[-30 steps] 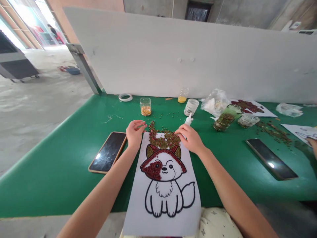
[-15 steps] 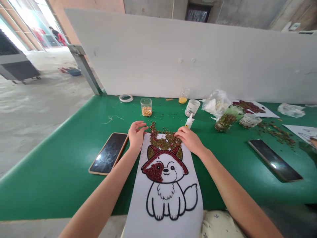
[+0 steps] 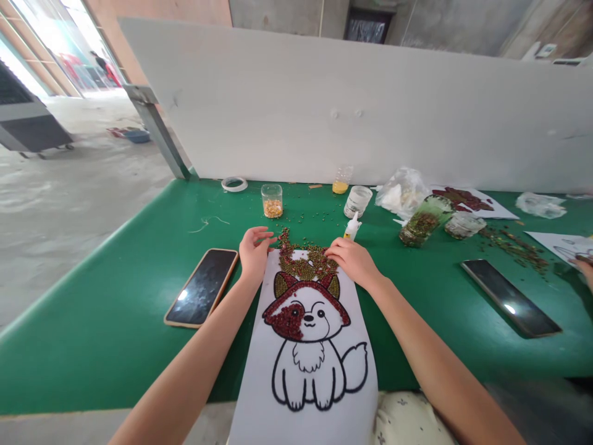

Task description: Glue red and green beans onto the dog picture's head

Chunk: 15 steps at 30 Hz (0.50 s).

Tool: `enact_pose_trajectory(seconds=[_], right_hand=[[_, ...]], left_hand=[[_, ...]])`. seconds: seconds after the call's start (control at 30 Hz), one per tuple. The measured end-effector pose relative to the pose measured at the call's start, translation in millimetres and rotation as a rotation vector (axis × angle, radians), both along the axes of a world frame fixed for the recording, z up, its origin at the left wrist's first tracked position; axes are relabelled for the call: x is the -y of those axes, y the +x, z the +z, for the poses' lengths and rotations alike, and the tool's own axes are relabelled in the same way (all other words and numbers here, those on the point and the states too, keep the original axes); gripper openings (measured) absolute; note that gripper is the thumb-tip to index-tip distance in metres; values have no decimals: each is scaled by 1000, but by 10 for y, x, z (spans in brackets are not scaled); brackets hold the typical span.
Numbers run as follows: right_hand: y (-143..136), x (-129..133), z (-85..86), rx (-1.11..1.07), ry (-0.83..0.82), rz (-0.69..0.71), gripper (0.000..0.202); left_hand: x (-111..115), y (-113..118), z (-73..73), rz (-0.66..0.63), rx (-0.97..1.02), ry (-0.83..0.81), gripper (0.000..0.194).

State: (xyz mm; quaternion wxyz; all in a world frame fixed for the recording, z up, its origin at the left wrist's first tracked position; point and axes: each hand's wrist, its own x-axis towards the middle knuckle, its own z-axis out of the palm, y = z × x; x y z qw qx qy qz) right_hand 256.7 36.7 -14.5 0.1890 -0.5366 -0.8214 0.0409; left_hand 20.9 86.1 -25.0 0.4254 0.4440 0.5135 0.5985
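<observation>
A white sheet with a black-outlined fox drawing (image 3: 309,368) lies in front of me. Dark red beans (image 3: 287,322) cover part of the face and the hood-like edge of the head; green ones fill the ears. Loose green and red beans (image 3: 306,269) are heaped across the sheet's far end. My left hand (image 3: 254,253) rests by the far left corner, fingers apart and holding nothing. On the other side my right hand (image 3: 354,262) has its fingers drawn together at the heap's right edge; whatever is between the fingertips is hidden. Just beyond it stands a white glue bottle (image 3: 352,227).
One phone (image 3: 202,288) lies left of the sheet, another (image 3: 509,298) far right. Farther back are a cup of corn kernels (image 3: 272,203), a tape roll (image 3: 234,184), a clear cup (image 3: 357,202) and a tilted green container (image 3: 425,221). Another person's hand (image 3: 584,267) shows at the right edge.
The view has shifted very slightly. My hands stay in nearly the same places, and the other person's hand at the right edge has come further into view.
</observation>
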Motion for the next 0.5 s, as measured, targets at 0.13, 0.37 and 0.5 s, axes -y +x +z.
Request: enact_pose_trajectory(seconds=[0.13,0.37,0.5], right_hand=[[-33,-4,5,32,6,-11,18],[-18,9,22,18,-29,-73,15],[-83,17,47,49,-41,-136,16]], left_hand=[[0,-3,-14,1,3,3,27],[-29,-7,-49,10,-25,9,22],[-30,-4,-43,13,-43,7,22]])
